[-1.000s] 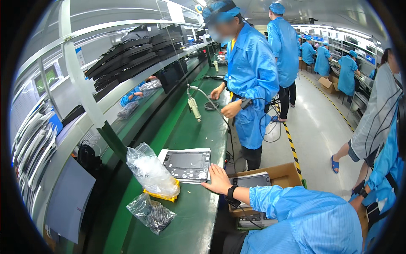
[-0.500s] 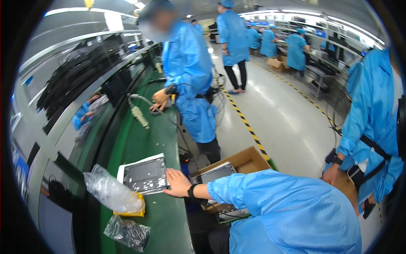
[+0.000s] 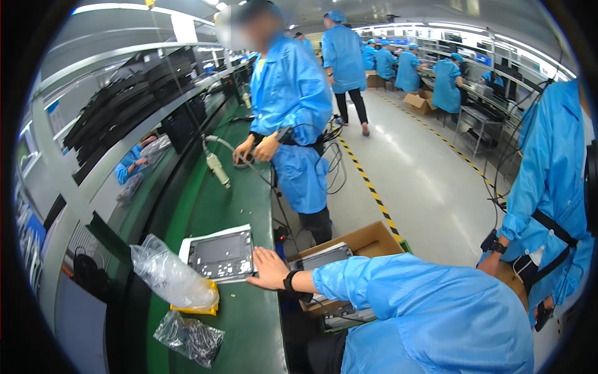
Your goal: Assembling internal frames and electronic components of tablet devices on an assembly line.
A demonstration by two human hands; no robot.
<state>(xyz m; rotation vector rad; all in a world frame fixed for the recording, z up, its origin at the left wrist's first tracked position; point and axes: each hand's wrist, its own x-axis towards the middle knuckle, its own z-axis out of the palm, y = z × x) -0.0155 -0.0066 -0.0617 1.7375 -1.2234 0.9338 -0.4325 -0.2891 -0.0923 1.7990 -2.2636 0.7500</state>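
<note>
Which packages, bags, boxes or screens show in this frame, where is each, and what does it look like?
Clear plastic bag: puffed, on a yellow tray, left of the grey panel.
Crumpled clear bag: flat on the green bench, nearest the lower edge.
Open cardboard box: brown, beside the bench, behind the sleeved arm.
Cardboard boxes: brown, on the far aisle floor.

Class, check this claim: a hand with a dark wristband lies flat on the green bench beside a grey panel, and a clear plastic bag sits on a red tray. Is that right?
Not quite. The head view shows the hand on the green bench beside the grey panel, but the clear plastic bag sits on a yellow tray, not a red one.
</note>
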